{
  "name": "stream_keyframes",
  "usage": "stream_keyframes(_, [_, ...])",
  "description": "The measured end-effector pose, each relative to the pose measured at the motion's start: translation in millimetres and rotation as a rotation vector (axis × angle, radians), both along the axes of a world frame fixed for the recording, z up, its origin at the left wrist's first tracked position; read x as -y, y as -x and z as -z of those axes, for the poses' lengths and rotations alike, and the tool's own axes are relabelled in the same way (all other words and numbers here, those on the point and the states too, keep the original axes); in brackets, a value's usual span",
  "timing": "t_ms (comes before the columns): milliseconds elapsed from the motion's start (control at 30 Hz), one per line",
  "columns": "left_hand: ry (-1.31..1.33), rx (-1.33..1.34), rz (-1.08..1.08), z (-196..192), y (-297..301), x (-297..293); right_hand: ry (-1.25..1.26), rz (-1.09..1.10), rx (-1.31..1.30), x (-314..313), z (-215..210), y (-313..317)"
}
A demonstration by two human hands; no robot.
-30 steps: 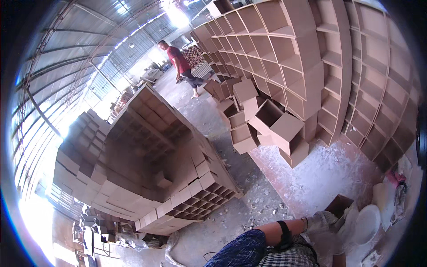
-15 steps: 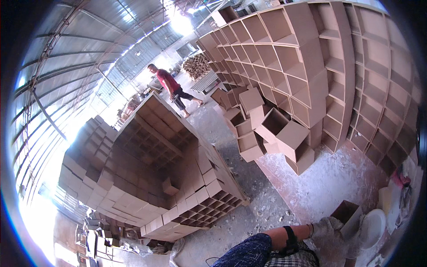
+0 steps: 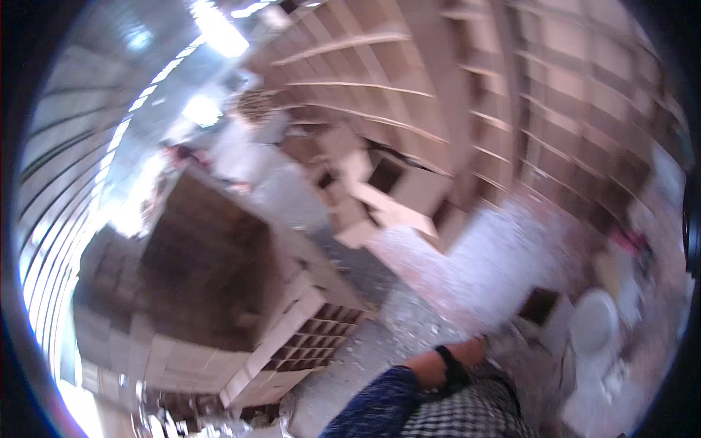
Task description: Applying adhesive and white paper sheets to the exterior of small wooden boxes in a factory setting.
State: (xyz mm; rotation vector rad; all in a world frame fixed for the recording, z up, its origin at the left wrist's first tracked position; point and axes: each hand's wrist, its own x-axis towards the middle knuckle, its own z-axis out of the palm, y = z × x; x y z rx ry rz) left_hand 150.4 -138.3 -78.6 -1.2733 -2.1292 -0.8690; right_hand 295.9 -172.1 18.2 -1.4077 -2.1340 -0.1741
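My left arm, in a blue patterned sleeve with a black strap at the wrist, reaches from the lower edge toward the right. My left hand (image 3: 515,355), in a pale work glove, is beside a small open brown box (image 3: 561,321). Motion smears its fingers, so I cannot make out whether they grip the box. A round white basin (image 3: 593,323) stands just right of the box. I cannot make out my right hand in the blur. Checked cloth (image 3: 464,412) covers my body below the arm.
Tall stacks of brown compartmented units (image 3: 380,66) line the back and right. Loose open boxes (image 3: 416,191) lie jumbled before them. A large hollow stack of brown boxes (image 3: 307,339) fills the left. A blurred person (image 3: 188,155) is beyond it. Debris litters the grey floor (image 3: 412,314).
The whole view has swung, shifting most of the scene left, with heavy blur. My gloved left hand stays near the small box. The far person shows farther left.
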Motion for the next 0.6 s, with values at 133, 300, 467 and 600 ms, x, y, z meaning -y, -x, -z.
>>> stream_keyframes(133, [0.807,0.746,1.477,-83.7,92.5,-51.2,0.327,-0.044,-0.229,-1.0,23.6,-22.5])
stream_keyframes(300, [1.039,0.218,1.421,-120.3,88.4,-60.5,0.609,0.17,-0.968,-55.7,-75.1,22.0])
stream_keyframes(467, [0.7,-0.001,1.425,-110.4,80.8,-49.0,0.363,-0.014,-0.93,-70.0,-62.7,12.1])
stream_keyframes(600, [0.697,-0.219,1.358,-126.8,82.5,-52.2,0.228,-0.091,-0.733,-91.2,-59.5,20.1])
